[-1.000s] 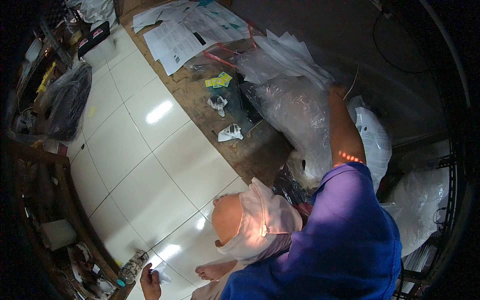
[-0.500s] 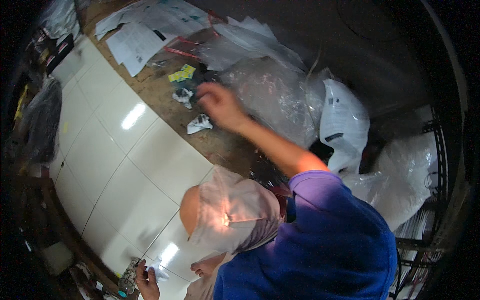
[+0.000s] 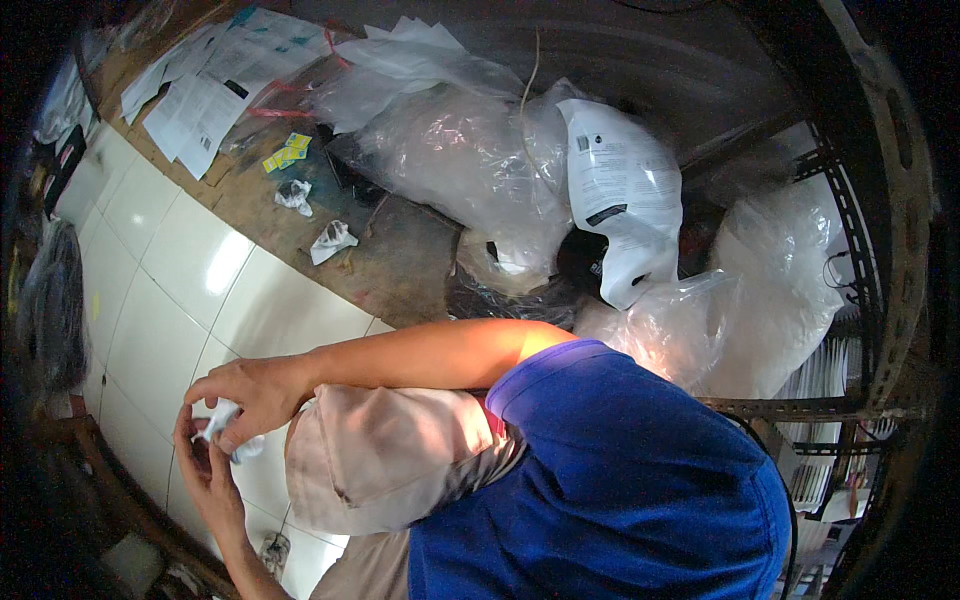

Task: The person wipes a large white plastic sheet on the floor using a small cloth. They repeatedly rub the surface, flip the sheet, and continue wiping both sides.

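Observation:
At the left, over the white tiled floor (image 3: 170, 290), my two hands meet at a small crumpled white wad (image 3: 219, 420), paper or thin plastic; I cannot tell which. My left hand (image 3: 208, 480) comes from below, its fingers curled round the wad. From above reaches my right hand (image 3: 255, 395), with thumb and forefinger bent onto the same wad. Fingers hide part of it. Two more crumpled white pieces with dark stains, a nearer one (image 3: 332, 241) and a farther one (image 3: 293, 196), lie on the brown board (image 3: 400, 265).
Yellow labels (image 3: 287, 152) and printed sheets (image 3: 190, 120) lie farther along the board. Clear plastic bags (image 3: 470, 170) and a white printed bag (image 3: 625, 180) heap to the right, beside a slotted metal rack (image 3: 840, 190). A small clear bottle (image 3: 274, 550) stands near my left forearm.
My right hand has left the area above the board and come down left to my left hand. My left hand has risen with the white wad. The view has shifted right.

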`<state>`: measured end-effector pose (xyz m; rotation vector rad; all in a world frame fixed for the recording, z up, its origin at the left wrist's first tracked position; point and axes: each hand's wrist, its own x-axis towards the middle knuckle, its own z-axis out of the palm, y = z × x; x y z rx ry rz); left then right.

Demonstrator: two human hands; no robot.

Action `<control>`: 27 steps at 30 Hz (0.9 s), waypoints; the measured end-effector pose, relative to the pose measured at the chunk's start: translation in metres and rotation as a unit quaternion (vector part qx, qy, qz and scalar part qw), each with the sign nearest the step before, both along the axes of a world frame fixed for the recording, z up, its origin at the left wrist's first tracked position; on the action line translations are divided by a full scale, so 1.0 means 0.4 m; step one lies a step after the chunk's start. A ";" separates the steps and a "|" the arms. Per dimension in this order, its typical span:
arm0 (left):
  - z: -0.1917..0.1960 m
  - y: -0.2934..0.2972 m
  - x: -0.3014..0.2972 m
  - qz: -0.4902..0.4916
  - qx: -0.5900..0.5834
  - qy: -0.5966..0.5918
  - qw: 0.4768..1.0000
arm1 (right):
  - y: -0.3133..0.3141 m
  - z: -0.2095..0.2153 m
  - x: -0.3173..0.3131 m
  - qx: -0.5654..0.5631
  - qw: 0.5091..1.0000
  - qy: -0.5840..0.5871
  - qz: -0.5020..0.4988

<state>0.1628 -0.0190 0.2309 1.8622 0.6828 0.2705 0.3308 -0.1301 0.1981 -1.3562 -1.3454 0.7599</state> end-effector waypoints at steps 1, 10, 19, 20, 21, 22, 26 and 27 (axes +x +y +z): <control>-0.001 0.000 0.013 0.009 -0.021 -0.019 1.000 | -0.001 0.006 -0.002 -0.007 0.999 0.041 0.004; -0.074 -0.035 -0.068 -0.033 -0.071 0.053 0.996 | -0.015 -0.158 0.025 -0.077 0.996 0.048 -0.024; -0.136 -0.015 -0.173 -0.085 0.000 0.114 0.990 | -0.314 -0.416 0.200 -0.262 0.905 0.069 -0.327; -0.137 -0.015 -0.160 -0.114 0.020 0.100 0.988 | -0.363 -0.429 0.225 -0.272 0.903 0.054 -0.329; -0.138 -0.017 -0.151 -0.125 0.031 0.099 0.987 | -0.400 -0.446 0.246 -0.281 0.900 0.039 -0.331; -0.138 -0.016 -0.146 -0.135 0.044 0.099 0.985 | -0.417 -0.427 0.258 -0.291 0.898 0.054 -0.324; -0.131 -0.023 -0.127 -0.149 0.081 0.120 0.978 | -0.473 -0.378 0.300 -0.330 0.879 0.032 -0.343; -0.122 -0.026 -0.117 -0.155 0.076 0.137 0.975 | -0.500 -0.375 0.309 -0.342 0.868 0.007 -0.359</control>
